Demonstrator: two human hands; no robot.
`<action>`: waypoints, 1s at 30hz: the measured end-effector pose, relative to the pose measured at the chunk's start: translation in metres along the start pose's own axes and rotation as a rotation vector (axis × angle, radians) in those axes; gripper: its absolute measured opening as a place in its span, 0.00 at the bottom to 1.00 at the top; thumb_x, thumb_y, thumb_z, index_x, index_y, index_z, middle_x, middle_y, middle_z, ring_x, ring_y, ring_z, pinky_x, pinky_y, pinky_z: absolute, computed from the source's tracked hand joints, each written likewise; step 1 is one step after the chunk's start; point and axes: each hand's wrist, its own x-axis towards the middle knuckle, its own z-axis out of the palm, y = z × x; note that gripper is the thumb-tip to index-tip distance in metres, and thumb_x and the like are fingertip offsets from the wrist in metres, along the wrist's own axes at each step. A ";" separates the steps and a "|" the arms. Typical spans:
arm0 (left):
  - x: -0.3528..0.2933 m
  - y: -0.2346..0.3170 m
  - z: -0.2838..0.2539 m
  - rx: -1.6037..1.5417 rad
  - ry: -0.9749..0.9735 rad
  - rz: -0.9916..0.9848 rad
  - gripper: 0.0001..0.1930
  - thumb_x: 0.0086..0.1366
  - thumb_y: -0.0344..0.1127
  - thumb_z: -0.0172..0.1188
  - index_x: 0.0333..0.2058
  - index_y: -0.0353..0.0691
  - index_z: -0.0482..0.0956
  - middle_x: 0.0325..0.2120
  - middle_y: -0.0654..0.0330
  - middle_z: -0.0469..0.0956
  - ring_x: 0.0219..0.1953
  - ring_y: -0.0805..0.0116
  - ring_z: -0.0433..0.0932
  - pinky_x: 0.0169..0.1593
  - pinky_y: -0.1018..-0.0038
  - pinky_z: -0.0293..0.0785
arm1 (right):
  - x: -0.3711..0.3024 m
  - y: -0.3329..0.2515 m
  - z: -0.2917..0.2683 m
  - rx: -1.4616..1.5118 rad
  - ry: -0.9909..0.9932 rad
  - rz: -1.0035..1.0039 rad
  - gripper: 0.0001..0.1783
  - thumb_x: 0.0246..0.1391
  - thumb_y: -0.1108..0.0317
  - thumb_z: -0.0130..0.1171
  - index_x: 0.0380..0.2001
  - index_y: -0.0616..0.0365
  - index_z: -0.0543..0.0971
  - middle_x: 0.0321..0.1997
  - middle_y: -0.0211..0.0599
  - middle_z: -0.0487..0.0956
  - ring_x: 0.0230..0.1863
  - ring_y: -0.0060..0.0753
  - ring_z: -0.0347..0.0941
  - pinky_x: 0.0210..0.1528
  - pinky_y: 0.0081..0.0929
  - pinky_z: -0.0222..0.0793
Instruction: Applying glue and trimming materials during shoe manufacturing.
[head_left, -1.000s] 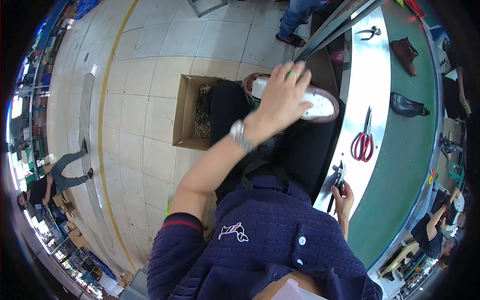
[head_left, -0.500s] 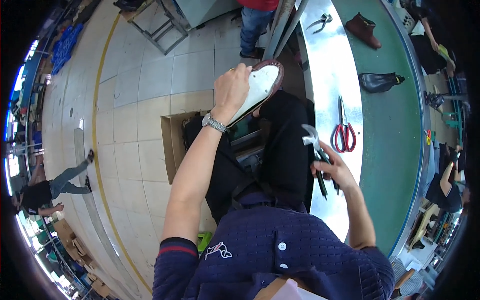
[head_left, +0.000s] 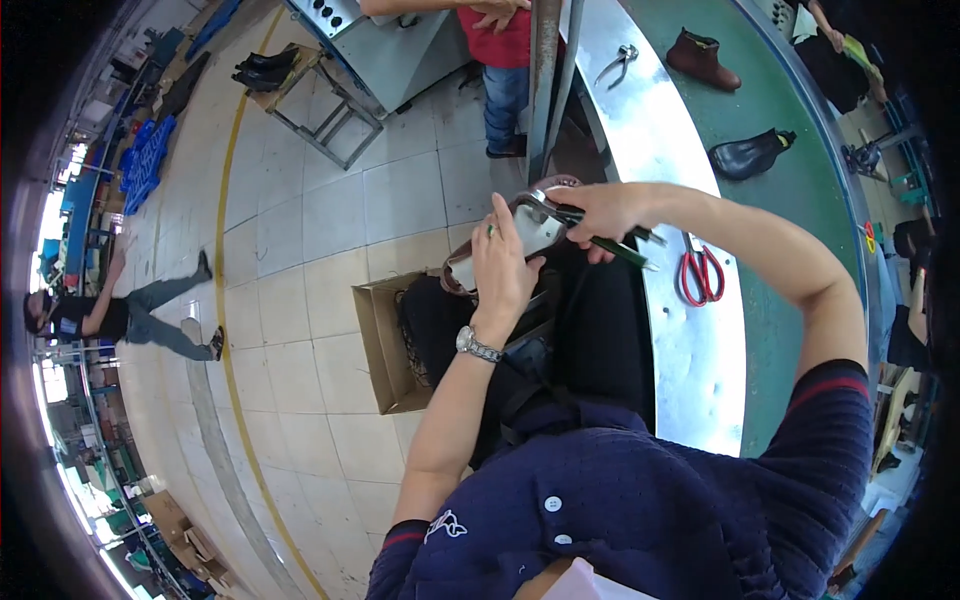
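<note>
over the lap (head_left: 606, 330), clasps shoe (head_left: 540, 228) in left hand (head_left: 505, 265), thumb apart
slants its long axis forward-right; grips pliers (head_left: 622, 251) in right hand (head_left: 603, 213), nearer the far end; contact unclear.

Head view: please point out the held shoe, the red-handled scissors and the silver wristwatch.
Held shoe (head_left: 538, 231): head view, on its white surface.
Red-handled scissors (head_left: 702, 277): head view, on the red handles.
Silver wristwatch (head_left: 464, 339): head view, on its dial.
</note>
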 end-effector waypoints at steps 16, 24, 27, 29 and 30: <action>-0.023 -0.011 0.009 0.021 0.231 0.263 0.44 0.44 0.35 0.71 0.60 0.26 0.61 0.55 0.44 0.70 0.57 0.50 0.69 0.61 0.61 0.62 | 0.004 0.056 0.084 -0.165 0.656 -0.366 0.33 0.56 0.72 0.54 0.64 0.61 0.56 0.25 0.63 0.75 0.28 0.67 0.72 0.32 0.53 0.66; -0.026 -0.027 0.025 0.218 0.241 0.421 0.41 0.50 0.44 0.65 0.58 0.24 0.64 0.56 0.38 0.66 0.58 0.44 0.66 0.61 0.55 0.61 | -0.021 0.044 0.074 -1.041 0.753 -0.266 0.32 0.56 0.69 0.53 0.63 0.57 0.59 0.25 0.55 0.78 0.27 0.53 0.77 0.29 0.45 0.72; -0.023 -0.032 0.026 0.283 0.255 0.423 0.40 0.52 0.44 0.64 0.57 0.22 0.63 0.56 0.37 0.66 0.57 0.43 0.66 0.61 0.55 0.61 | -0.019 0.032 0.062 -0.952 0.669 -0.198 0.34 0.53 0.69 0.56 0.64 0.49 0.60 0.28 0.55 0.79 0.31 0.57 0.78 0.33 0.46 0.73; -0.021 -0.031 0.021 0.291 0.246 0.437 0.37 0.54 0.43 0.63 0.57 0.22 0.64 0.55 0.37 0.66 0.57 0.42 0.66 0.61 0.56 0.62 | -0.039 0.010 0.043 -0.670 0.595 -0.259 0.33 0.52 0.69 0.57 0.63 0.46 0.62 0.30 0.55 0.79 0.33 0.59 0.77 0.36 0.47 0.73; -0.021 -0.033 0.021 0.301 0.237 0.438 0.36 0.55 0.43 0.62 0.56 0.22 0.65 0.55 0.37 0.66 0.57 0.42 0.66 0.61 0.56 0.62 | -0.046 0.000 0.041 -0.502 0.618 -0.344 0.32 0.52 0.69 0.58 0.62 0.46 0.64 0.32 0.55 0.80 0.34 0.60 0.77 0.37 0.48 0.73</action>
